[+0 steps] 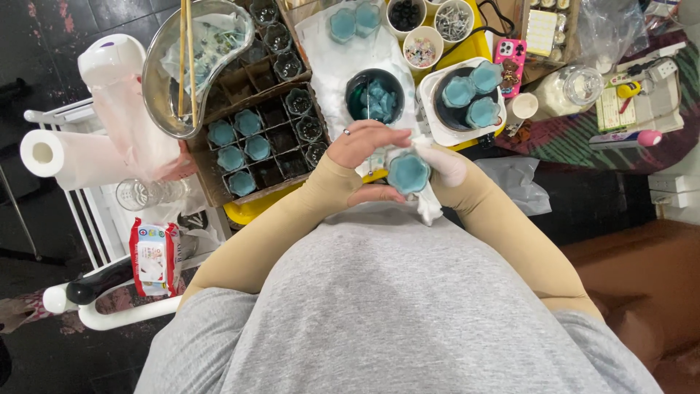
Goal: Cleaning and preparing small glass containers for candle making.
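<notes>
- Left hand (362, 146): positioned at 12 o'clock of the grey-shirted torso. Fingers curled together over the flower-shaped glass jar (407, 173) from its 10 o'clock side; thumb below, at the jar's 8 o'clock. A ring shows on one finger.
- Right hand (445, 166): at 3 o'clock of the jar, largely covered by a white cloth (429, 206). Finger positions are hidden; the grip cannot be determined.
- Jar: filled with blue-green wax, held between both hands just above the torso. Its lower wall is hidden by the cloth.
- Cardboard divider box (264, 146): at 9 o'clock of the hands. It holds several similar jars, some filled, some empty; its upper cells are partly covered by a metal bowl (191, 67).
- Dark pot (374, 96): at 12 o'clock of the hands, holding blue-green pieces; their shape is hard to make out.
- White tray (435, 117): at 1 o'clock, carrying three filled jars.
- Paper towel roll (58, 155): far 9 o'clock.
- Pink phone (509, 62): at 1 o'clock, beyond the tray.
</notes>
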